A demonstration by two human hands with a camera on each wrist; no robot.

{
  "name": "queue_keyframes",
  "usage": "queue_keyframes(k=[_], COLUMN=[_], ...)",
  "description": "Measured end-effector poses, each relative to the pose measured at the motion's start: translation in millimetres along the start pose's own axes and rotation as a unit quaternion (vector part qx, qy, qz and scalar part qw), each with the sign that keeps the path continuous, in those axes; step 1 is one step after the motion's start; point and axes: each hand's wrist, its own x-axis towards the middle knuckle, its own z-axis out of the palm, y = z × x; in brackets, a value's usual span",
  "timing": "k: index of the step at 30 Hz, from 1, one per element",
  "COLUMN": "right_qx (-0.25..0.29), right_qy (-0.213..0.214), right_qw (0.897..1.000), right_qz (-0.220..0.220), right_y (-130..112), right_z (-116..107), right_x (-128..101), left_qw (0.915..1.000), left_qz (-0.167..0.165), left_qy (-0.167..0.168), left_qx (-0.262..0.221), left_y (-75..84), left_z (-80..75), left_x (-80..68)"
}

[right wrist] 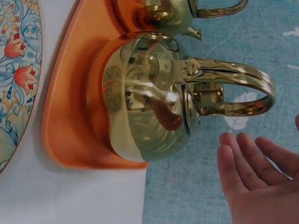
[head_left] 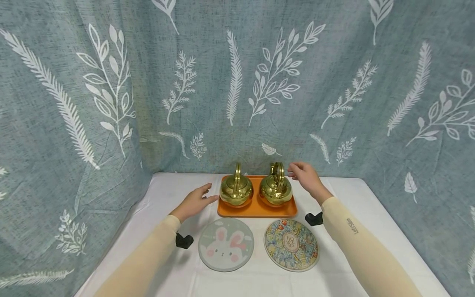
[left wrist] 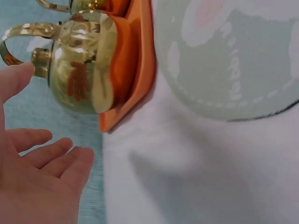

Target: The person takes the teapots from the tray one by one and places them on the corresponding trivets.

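Note:
Two shiny gold teapots with arched top handles stand side by side on an orange tray (head_left: 256, 213). My left hand (head_left: 194, 203) is just left of the left teapot (head_left: 236, 192), fingers spread and nothing held. In the left wrist view its thumb overlaps the area by that teapot's lid knob. My right hand (head_left: 303, 176) is beside the handle of the right teapot (head_left: 276, 192), its fingers loosely bent and holding nothing. A gap shows between the right fingertips (right wrist: 227, 140) and the handle (right wrist: 247, 74) in the right wrist view.
In front of the tray lie two round mats on the white-covered table (head_left: 256, 280): a grey-green rabbit mat (head_left: 225, 247) at left and a colourful patterned mat (head_left: 309, 247) at right. A blue-green leaf-print curtain (head_left: 208, 82) hangs behind and at both sides.

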Motion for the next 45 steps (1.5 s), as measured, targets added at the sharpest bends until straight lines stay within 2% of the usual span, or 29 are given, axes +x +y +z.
queue_keyframes(k=[4, 8, 13, 20, 24, 28, 31, 34, 40, 45], right_qx=[0.033, 0.059, 0.073, 0.082, 0.087, 0.101, 0.109, 0.117, 0.155, 0.195], right_qy=[-0.001, -0.003, -0.006, -0.008, -0.003, -0.001, -0.004, -0.006, -0.012, -0.012], right_qw=[0.999, 0.998, 0.997, 0.996, 0.995, 0.993, 0.992, 0.991, 0.986, 0.978], right_qz=[0.016, 0.024, 0.026, 0.038, 0.051, 0.064, 0.066, 0.065, 0.067, 0.071], right_y=[0, -1, -3, -6, -8, -11, -13, -14, -16, -19], right_z=[3, 7, 9, 13, 15, 17, 19, 20, 22, 25], right_x=[2, 4, 7, 11, 13, 13, 13, 13, 12, 10], left_qw=[0.9977, 0.9936, 0.9891, 0.9813, 0.9728, 0.9601, 0.9555, 0.9569, 0.9585, 0.9489], left_qz=[-0.007, -0.015, -0.035, -0.030, -0.027, -0.032, -0.026, -0.017, -0.037, -0.038], left_qy=[-0.006, -0.013, -0.020, -0.043, -0.053, -0.062, -0.067, -0.068, -0.065, -0.066], left_qx=[-0.067, -0.111, -0.142, -0.185, -0.224, -0.271, -0.286, -0.282, -0.275, -0.306], left_y=[-15.7, -26.5, -29.2, -31.8, -36.7, -40.3, -41.2, -42.4, -45.5, -47.8], left_z=[6.7, 14.3, 19.6, 22.4, 25.6, 29.6, 31.4, 32.6, 33.8, 35.1], left_x=[6.0, 9.7, 9.9, 9.3, 12.7, 15.2, 15.4, 15.1, 14.5, 13.9])
